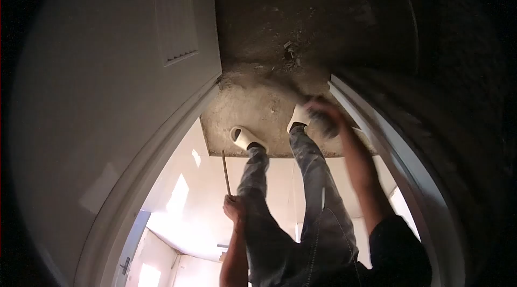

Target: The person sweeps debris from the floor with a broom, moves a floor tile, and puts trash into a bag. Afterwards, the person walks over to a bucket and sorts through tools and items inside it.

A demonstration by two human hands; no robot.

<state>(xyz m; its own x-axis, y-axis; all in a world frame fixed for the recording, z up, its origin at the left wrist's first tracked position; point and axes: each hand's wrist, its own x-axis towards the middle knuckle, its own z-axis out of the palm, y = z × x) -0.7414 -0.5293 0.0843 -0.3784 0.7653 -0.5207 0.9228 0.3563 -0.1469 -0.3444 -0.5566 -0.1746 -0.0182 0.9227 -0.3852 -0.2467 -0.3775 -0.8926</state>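
Note:
My left hand (235, 207) is closed around the lower end of a thin, straight stick (225, 173) that points away from me. On the right, my right hand (325, 112) is smeared by motion and wrapped round a dark, blurred tool (323, 123). From that hand a long dark blur stretches toward the rough floor (269, 106) in the doorway. Loose debris (291, 54) lies on the dark floor beyond. Both my feet wear pale slippers (247, 138) on the bare concrete.
A white door with a louvred vent (180, 15) stands at the left. Door frame sides run along the left (156, 163) and right (388, 125). Behind my legs is a bright, glossy floor (215, 217), with a door handle (125, 266) at the lower left.

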